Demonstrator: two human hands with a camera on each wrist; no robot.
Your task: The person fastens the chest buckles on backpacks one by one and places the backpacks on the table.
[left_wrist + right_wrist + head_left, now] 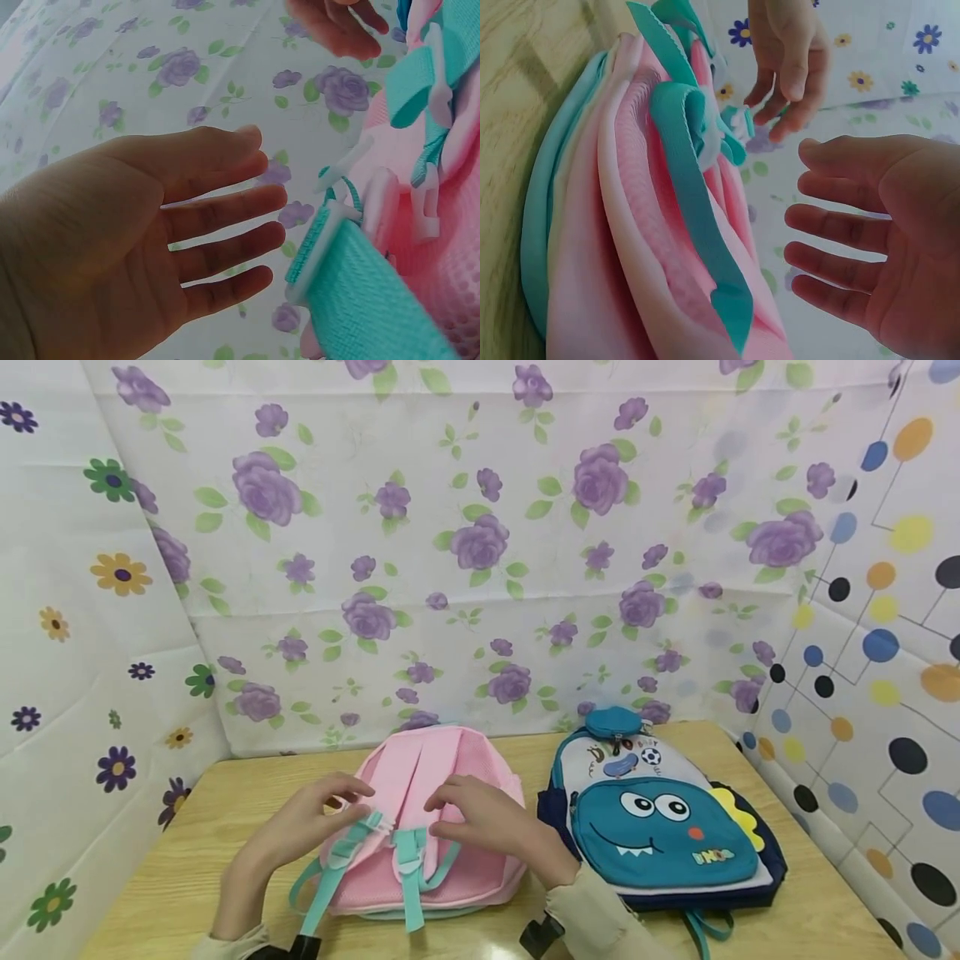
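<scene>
A pink backpack lies on the table with its shoulder straps facing up. Teal webbing with white plastic buckles hangs from the strap ends. Over the left side of the backpack hovers my left hand, fingers relaxed and apart, holding nothing. My right hand is above the backpack's right side, its fingers loosely bent and empty. Both wrist views show a gap between each hand's fingers and the bag, with the left fingertips close to a teal strap.
To the right of the pink bag lies a teal, white and navy backpack with a cartoon dinosaur face. Both rest on a wooden table. Flowered cloth stands behind, and a dotted cloth borders the right.
</scene>
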